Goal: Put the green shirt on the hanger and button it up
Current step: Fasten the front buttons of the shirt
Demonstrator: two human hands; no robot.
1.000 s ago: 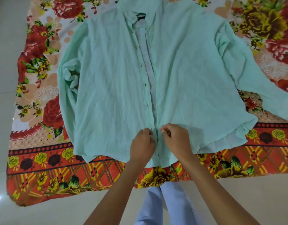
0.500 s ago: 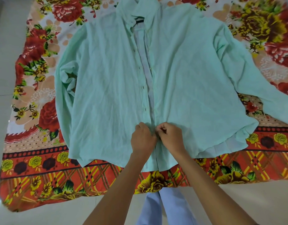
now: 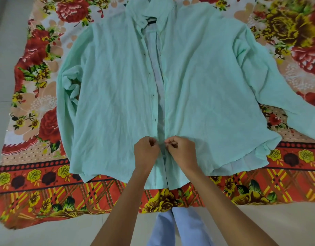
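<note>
The mint green shirt point(image 3: 197, 89) lies flat, front up, on a floral blanket, its front gaping from collar down to my hands. A dark bit of the hanger point(image 3: 152, 20) shows inside the collar; the rest is hidden under the cloth. My left hand point(image 3: 145, 151) pinches the left placket edge low on the shirt. My right hand point(image 3: 181, 150) pinches the right placket edge just beside it. The two hands almost touch. Several dark buttonholes run up the left edge above them.
The red, orange and yellow floral blanket point(image 3: 34, 183) is spread on a pale tiled floor point(image 3: 4, 50). The right sleeve point(image 3: 286, 96) stretches out toward the right edge. My light blue trouser legs point(image 3: 179, 228) show at the bottom.
My hands closed together on the lower placket, then parted slightly. The view shifted a little, so the shirt sits lower in view.
</note>
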